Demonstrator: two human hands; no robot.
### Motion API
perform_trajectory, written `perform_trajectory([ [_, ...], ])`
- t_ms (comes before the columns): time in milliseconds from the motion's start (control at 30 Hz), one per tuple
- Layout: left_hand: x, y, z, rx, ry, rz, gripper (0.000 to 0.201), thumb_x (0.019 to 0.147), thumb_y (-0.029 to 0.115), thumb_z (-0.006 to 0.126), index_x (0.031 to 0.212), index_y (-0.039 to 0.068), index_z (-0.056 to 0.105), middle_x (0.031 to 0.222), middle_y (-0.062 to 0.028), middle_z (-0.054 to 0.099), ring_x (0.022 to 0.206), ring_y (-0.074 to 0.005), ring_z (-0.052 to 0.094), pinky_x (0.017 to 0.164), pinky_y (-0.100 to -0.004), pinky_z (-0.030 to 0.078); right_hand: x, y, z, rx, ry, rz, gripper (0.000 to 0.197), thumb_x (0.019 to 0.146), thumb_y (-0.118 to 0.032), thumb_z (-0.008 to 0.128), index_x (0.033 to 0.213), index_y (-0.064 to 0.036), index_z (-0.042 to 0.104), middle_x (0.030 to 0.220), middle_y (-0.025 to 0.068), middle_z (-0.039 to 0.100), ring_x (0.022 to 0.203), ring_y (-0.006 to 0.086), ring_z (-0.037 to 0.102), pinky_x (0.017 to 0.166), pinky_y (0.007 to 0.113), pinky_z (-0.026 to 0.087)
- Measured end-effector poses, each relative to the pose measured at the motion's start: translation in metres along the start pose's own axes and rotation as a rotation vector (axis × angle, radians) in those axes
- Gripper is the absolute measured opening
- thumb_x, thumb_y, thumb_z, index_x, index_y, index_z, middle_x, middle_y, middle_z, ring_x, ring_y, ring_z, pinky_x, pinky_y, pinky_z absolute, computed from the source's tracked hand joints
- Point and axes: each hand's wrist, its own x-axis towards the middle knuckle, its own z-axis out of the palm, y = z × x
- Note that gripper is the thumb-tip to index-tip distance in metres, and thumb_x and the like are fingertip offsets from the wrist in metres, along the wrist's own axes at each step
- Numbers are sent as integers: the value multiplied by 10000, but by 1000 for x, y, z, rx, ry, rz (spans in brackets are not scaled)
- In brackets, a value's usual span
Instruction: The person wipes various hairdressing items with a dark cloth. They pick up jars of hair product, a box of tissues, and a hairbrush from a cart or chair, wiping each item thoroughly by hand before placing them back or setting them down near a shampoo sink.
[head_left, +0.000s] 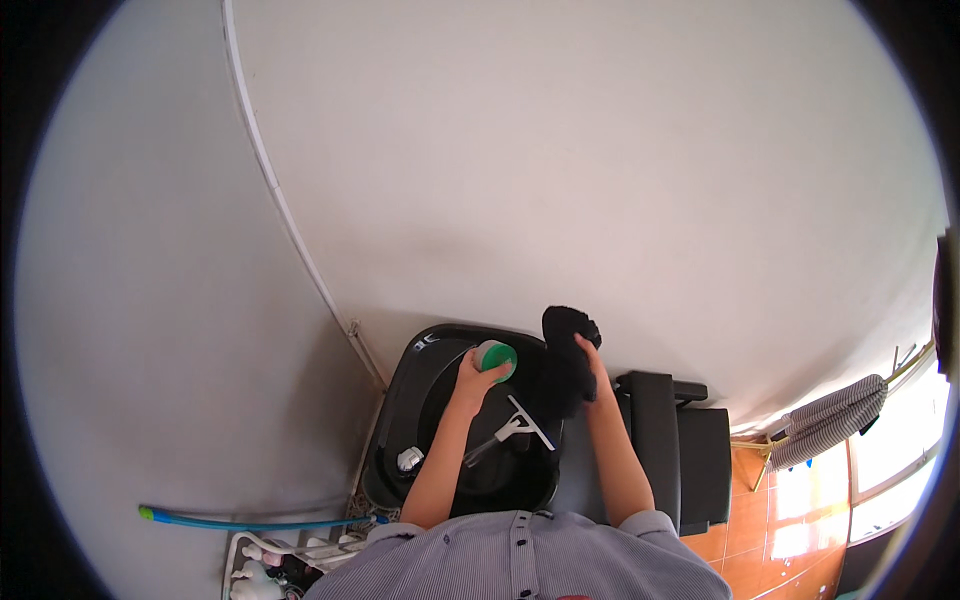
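No words, labels, numbers or signs legible anywhere. On the green lid (501,357) of the tub (482,352) gripped in the fingers of the left hand (477,377), too small and blurred to make out any lettering; likewise nothing readable on the squeegee (511,429), nearer the body than those fingers.

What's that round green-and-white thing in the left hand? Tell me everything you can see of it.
The round tub looks plastic: short and cylindrical, with a pale side and a flat green end that may be its lid. It is tilted, green end turned rightward and toward the camera. The left hand grips it over the black basin.
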Motion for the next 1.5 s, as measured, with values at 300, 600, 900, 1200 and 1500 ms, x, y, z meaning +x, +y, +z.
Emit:
perform_trajectory([
  [300, 5, -21, 7, 599, -16, 459, 360, 658, 44, 738, 963, -35, 564, 888, -105, 637, 816, -154, 615, 716, -268, 482, 20, 19, 38, -753, -41, -393, 471, 817, -331, 609, 1174, -43, 501, 1114, 115, 572, 1026, 273, 545, 858, 348, 448],
  [600, -2, -22, -10, 724, 34, 412, 317, 673, -16, 636, 987, 14, 607, 829, -103, 641, 739, -127, 605, 626, -278, 478, -10, 33, 88, -1561, 96, -713, 478, 614, -270, 711, 1037, -95, 573, 942, 125, 615, 890, 308, 596, 725, 397, 491],
  [900, -2, -24, -21, 778, 70, 347, 475, 618, -17, 687, 1083, -14, 588, 922, -119, 658, 842, -125, 613, 729, -271, 488, -18, 40, 89, -1779, -22, -828, 497, 679, -337, 680, 1055, -35, 562, 943, 108, 588, 870, 293, 584, 693, 412, 495],
  [1200, -5, -33, -4, 683, 7, 504, 475, 626, -6, 686, 1092, 29, 600, 922, -111, 660, 841, -142, 621, 733, -276, 485, 30, 25, 42, -1525, 269, -371, 458, 648, -338, 680, 967, -18, 613, 887, 192, 637, 858, 344, 608, 742, 411, 486],
  [1500, 6, -38, -25, 798, 37, 549, 437, 641, -2, 700, 1061, -24, 581, 929, -101, 648, 862, -160, 615, 759, -273, 480, 6, 45, 73, -1523, 137, -673, 521, 624, -274, 717, 1075, -60, 568, 973, 115, 592, 901, 348, 563, 743, 396, 487],
])
